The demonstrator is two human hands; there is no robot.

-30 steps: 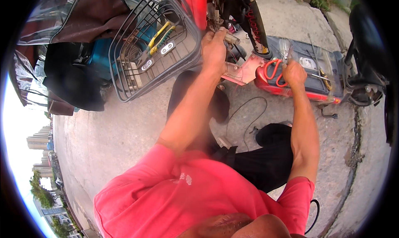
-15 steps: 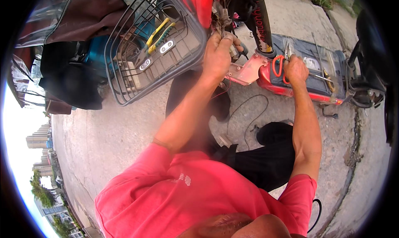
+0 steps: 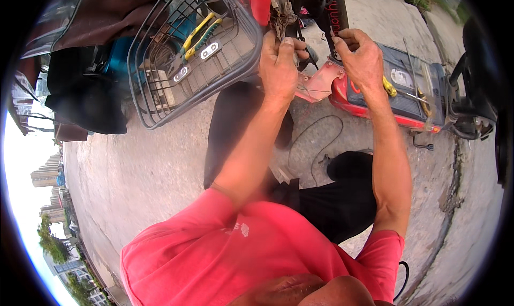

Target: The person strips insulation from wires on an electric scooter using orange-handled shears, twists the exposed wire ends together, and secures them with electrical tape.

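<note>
My left hand pinches wires from the loose bundle at the front of a red scooter; its fingertips partly hide what they hold. My right hand is raised beside the black fork tube, thumb and fingers loosely curled and slightly apart, with nothing visible between them. Below and beside its wrist, the red scooter footboard carries a red-handled tool, mostly covered by the hand, and a yellow-handled screwdriver. A pink-red bracket plate sits between my hands.
To the left, a dark wire basket holds yellow-and-green-handled pliers. Another long thin tool lies on the footboard. A thin black cable loops over the concrete near my knees. A black seat or wheel part stands at right.
My right hand has left the red-handled tool on the footboard and moved up and left toward the fork tube. My left hand stays at the wires, shifted slightly.
</note>
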